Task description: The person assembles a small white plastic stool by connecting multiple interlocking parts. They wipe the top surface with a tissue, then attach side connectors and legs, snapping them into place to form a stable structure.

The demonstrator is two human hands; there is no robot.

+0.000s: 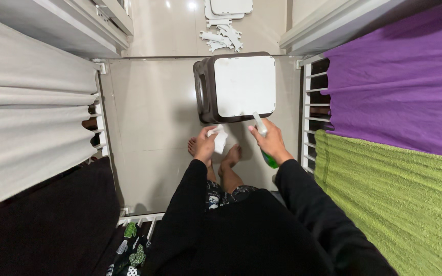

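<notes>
A person standing barefoot on a pale tiled floor [149, 128] holds a green spray bottle [265, 143] in the right hand [270, 143], fingers wrapped around it, its long axis tilted up and forward so the white nozzle aims at the dark stool [234, 88] with a white panel just ahead. The left hand [204, 145], nearer the stool's lower edge, is closed on a crumpled white cloth [220, 138]. How much liquid is in the bottle cannot be told.
</notes>
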